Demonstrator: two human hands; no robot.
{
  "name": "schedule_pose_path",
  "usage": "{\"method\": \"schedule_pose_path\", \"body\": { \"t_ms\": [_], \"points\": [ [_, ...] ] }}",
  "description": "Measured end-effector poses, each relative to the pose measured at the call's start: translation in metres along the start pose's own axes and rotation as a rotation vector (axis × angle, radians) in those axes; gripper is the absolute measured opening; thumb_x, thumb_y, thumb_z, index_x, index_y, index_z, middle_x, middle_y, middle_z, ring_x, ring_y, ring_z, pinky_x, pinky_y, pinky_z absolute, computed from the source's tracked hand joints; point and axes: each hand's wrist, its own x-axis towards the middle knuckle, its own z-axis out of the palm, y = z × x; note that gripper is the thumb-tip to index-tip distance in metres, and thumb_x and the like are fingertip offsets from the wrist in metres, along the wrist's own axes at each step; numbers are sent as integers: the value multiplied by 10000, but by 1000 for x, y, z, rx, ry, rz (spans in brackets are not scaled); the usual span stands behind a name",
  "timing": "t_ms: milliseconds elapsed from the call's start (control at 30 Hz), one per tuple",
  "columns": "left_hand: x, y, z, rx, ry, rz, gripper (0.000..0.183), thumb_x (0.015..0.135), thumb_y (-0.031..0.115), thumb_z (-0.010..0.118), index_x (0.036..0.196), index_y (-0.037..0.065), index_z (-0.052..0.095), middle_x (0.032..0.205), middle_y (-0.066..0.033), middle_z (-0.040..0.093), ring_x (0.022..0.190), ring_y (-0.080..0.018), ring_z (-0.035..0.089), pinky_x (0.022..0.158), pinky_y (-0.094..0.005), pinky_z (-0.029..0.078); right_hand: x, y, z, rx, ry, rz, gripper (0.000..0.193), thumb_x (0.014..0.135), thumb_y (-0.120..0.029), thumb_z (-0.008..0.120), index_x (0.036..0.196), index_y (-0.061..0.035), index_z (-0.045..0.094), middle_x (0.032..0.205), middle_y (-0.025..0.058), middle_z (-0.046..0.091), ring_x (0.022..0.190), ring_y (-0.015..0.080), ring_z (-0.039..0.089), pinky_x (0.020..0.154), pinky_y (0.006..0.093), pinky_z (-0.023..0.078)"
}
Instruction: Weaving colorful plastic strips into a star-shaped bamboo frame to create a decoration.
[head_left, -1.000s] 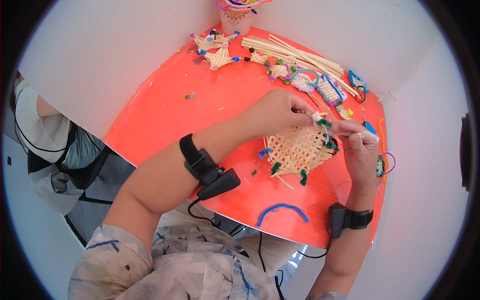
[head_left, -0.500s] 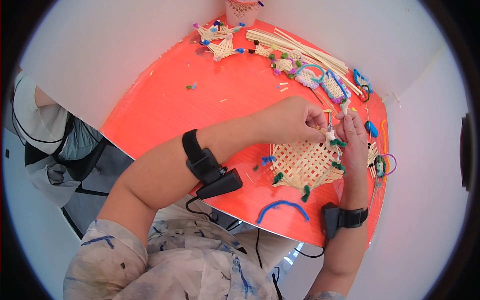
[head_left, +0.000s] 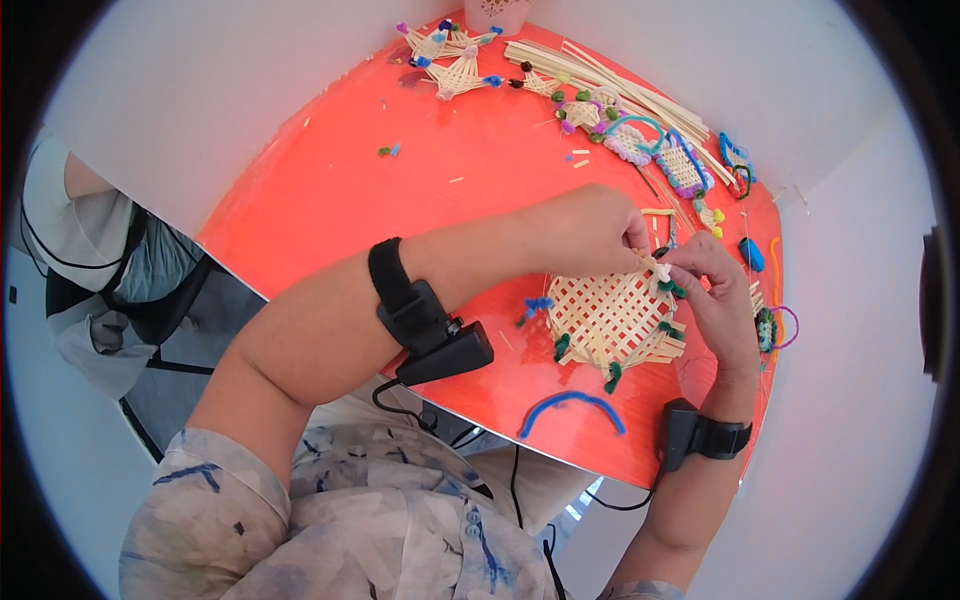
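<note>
Two pinches meet upper right on our mat [head_left: 606, 322]: left hand [head_left: 602, 230] clamping a strip [head_left: 648, 262], right hand [head_left: 718, 290] the white tie [head_left: 663, 272]; uneven tugging could loosen it.

Low in the frame sits a loose, thin shirt [head_left: 380, 530] in blotchy off-white, grey and beige, streaked with dark-blue brush-like marks, with small round bluish buttons [head_left: 473, 525] down its front and a wide short sleeve [head_left: 200, 490] at lower left. Near the centre, a black strap [head_left: 393, 270] with a chunky buckle carries a wedge-shaped black box [head_left: 450, 353] trailing a black cable [head_left: 384, 410]. At lower right, a second black band [head_left: 723, 438] bears a blockier black unit [head_left: 680, 435], also wired, and cream trousers [head_left: 540, 490] show below the shirt.
</note>
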Motion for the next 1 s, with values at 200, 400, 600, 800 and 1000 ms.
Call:
{"method": "schedule_pose_path", "body": {
  "t_ms": [200,400,600,800,1000],
  "points": [
    [1,-3,0,-8,-6,-8,240,864,203,672,934,-26,682,771,-85,681,691,-131,639,637,-292,511,1,5,2,13,1,-15,135,796,75,633,901,3,680,794,36,545,734,123,528,687,260,428],
    [4,-5,4,-17,-3,-38,214,823,161,674,923,-28,681,784,-84,685,702,-131,641,641,-289,512,-1,6,0,-6,5,44,77,824,22,637,887,2,676,808,28,540,721,104,515,661,254,414],
    [1,2,0,-93,-56,-89,199,794,137,686,918,-18,686,779,-67,677,697,-116,627,631,-276,500,-1,2,1,-5,-56,76,63,834,-24,648,885,4,673,803,13,544,713,95,506,645,247,405],
    [3,-3,2,-91,-43,-57,225,836,200,700,931,-3,683,778,-51,661,710,-108,617,635,-277,492,-2,11,2,93,-15,110,83,866,-42,636,926,8,663,803,-1,584,732,77,536,664,238,421],
    [4,-5,4,-80,-16,-62,260,846,232,706,936,-5,651,799,-62,654,734,-120,619,655,-281,495,1,12,1,277,-53,224,180,960,-157,566,1026,-8,640,855,-28,625,796,42,561,693,210,431]
  ]
}}
